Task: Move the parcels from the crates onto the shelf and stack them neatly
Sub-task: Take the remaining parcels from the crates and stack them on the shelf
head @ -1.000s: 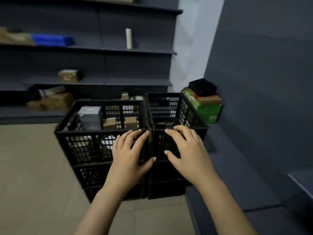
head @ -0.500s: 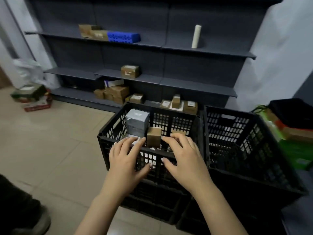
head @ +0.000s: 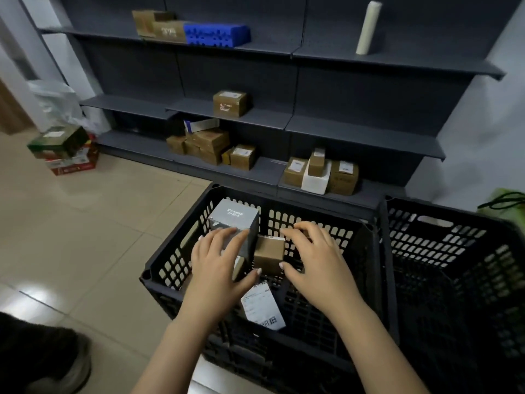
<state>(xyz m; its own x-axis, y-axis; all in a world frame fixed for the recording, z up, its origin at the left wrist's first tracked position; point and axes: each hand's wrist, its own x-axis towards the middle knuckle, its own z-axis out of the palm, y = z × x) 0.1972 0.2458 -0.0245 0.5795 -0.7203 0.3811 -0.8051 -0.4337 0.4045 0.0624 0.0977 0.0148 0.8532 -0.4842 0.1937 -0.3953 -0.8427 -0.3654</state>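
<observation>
- Left hand (head: 217, 265) spread open, fingers resting on grey carton (head: 234, 223); nothing gripped.
- Right hand (head: 312, 260) open, curled over small brown parcel (head: 268, 254); not closed on it.
- Both parcels inside left crate (head: 366, 268), toward far wall.
- Cardboard, stiff, square-edged, matte; probably light. Best pinched across opposite side faces.
- Grey carton glossier, likely slippery.

A: Crates? 
B: Left crate (head: 170, 268) black, slotted grid walls — right crate (head: 454, 251) same. 
A: Parcels inside? 
B: Grey box (head: 235, 220) with pale print, small brown box (head: 268, 254), white barcode label (head: 262, 308). 
A: Shelf? 
B: Shelf (head: 363, 132) dark grey; brown cartons (head: 230, 103), one white parcel (head: 316, 180), blue block (head: 217, 35) — dotted pattern, cream roll (head: 368, 28). 
A: Floor? 
B: Floor (head: 85, 223) beige tile.
</observation>
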